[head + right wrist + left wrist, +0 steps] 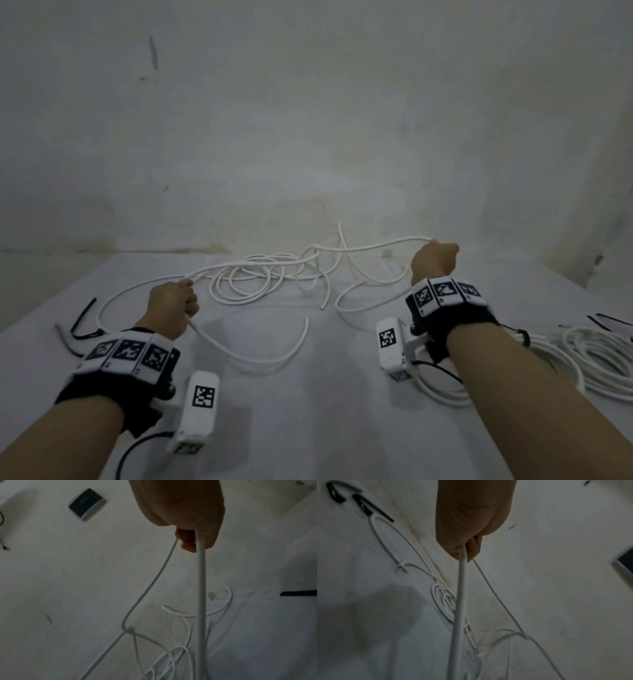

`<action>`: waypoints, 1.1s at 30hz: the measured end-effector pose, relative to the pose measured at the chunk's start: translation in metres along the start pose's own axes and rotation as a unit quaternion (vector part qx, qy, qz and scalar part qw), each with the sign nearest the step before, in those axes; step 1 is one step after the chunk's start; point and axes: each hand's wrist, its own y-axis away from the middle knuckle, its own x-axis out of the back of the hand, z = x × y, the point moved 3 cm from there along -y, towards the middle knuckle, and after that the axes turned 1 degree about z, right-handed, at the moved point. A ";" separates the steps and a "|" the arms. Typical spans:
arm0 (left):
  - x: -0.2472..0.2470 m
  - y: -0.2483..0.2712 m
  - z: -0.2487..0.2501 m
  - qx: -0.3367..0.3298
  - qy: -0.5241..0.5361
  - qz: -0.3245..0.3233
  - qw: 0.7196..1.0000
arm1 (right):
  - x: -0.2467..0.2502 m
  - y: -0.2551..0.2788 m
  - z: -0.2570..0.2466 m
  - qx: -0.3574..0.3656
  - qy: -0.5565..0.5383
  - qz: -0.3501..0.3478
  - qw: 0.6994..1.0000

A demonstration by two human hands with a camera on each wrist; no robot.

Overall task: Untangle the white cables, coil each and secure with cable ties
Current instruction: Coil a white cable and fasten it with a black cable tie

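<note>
A tangle of white cables (260,281) lies on the white table (308,394), with loose loops at the middle and a knot (317,247) lifted above them. My left hand (174,305) grips one white strand (462,588) at the left of the tangle. My right hand (433,258) is raised at the right and grips another stretch of cable (200,581) that runs to the knot (129,629). Black cable ties (84,322) lie at the table's left edge.
A bundle of coiled white cable (582,363) lies at the right beside my right forearm, with more black ties (609,320) behind it. A stained wall (308,137) rises right behind the table. A dark wall plate (86,504) shows in the right wrist view.
</note>
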 end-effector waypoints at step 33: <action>-0.066 0.050 0.005 -0.014 -0.065 -0.170 0.983 | -0.054 0.136 -0.013 0.249 0.015 -0.299 0.921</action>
